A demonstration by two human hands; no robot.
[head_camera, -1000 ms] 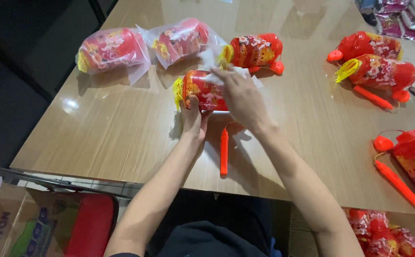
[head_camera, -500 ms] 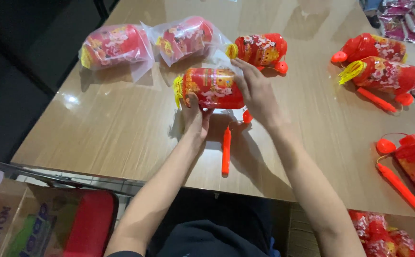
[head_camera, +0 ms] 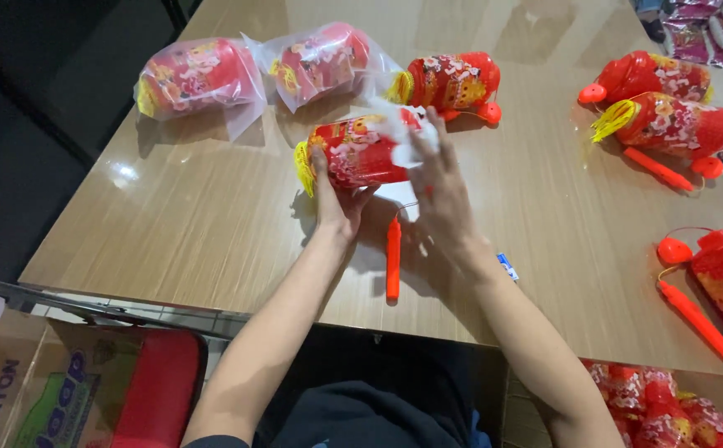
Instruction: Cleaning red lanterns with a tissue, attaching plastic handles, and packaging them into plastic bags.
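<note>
The red cylindrical paper lantern with a yellow fringe [head_camera: 357,151] sits lifted at the middle of the wooden surface [head_camera: 179,241], not yet bagged. The left hand [head_camera: 337,203] grips its near left end with closed fingers; the right hand [head_camera: 444,195] spreads open against clear plastic at its right end, higher than half a second ago. Its orange stick handle [head_camera: 393,259] lies near. Two bagged lanterns [head_camera: 200,76] lie far left; unbagged lanterns [head_camera: 664,120] wait right.

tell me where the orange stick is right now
In the head view the orange stick lies on the table near its front edge, between the person's forearms, just below the red lantern held by the left hand and right hand.
</note>
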